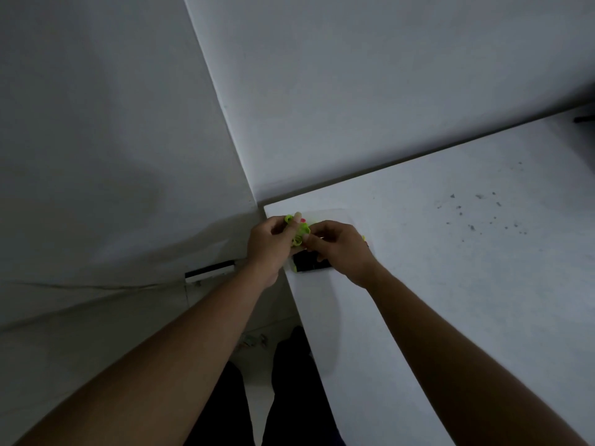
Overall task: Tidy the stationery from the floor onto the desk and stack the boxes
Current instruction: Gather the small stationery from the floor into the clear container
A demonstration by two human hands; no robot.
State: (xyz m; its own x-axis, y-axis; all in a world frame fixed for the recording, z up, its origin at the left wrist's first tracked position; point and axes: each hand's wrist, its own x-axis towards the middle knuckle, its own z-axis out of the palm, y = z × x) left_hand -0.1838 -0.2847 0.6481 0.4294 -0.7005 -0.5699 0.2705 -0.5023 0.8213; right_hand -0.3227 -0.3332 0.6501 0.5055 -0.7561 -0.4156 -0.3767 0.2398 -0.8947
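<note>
**Handling the neon-green stationery (pixel 297 233) at the corner of the surface (pixel 450 284)**

Nearest, down on the floor (pixel 257 394) by the person's legs, lie a few small items (pixel 254 341), too blurred to name. Farther out, the left hand (pixel 270 243) curls its fingers round the green bundle while the right hand (pixel 341 249) pinches it from the other side. The bundle sits between the hands, just above a black box (pixel 309 267) that rests near the surface's left edge. The step is probably sorting the pieces. The left hand hangs past the edge, so working farther inboard would likely keep loose pieces from dropping. Beyond is the wall (pixel 354 91).
</note>
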